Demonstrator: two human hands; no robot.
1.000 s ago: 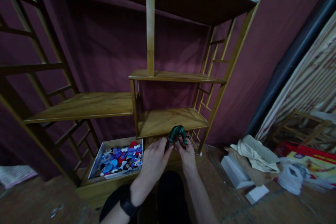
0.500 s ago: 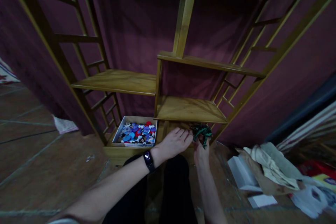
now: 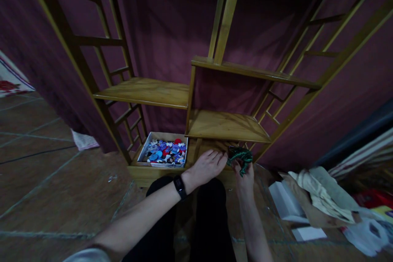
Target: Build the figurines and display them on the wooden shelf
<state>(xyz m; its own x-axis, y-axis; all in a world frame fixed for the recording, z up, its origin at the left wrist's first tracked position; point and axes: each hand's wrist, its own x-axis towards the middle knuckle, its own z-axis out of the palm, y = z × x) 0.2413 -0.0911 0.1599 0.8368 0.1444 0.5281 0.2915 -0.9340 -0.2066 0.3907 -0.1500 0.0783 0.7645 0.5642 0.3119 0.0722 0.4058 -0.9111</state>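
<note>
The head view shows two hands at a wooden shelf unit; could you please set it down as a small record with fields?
Right hand: holding a shiny dark green item, its exact kind unclear
Left hand: fingertips at the item's left edge, grip unclear
Left wrist: black band
Shelf unit: wooden, with an open box of colourful pieces at lower left
Floor at right: pale cloth, white plastic bag

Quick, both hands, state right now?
Left hand: curled at the shiny green item; whether it grips cannot be told.
Right hand: closed, holding the shiny green item.
</note>
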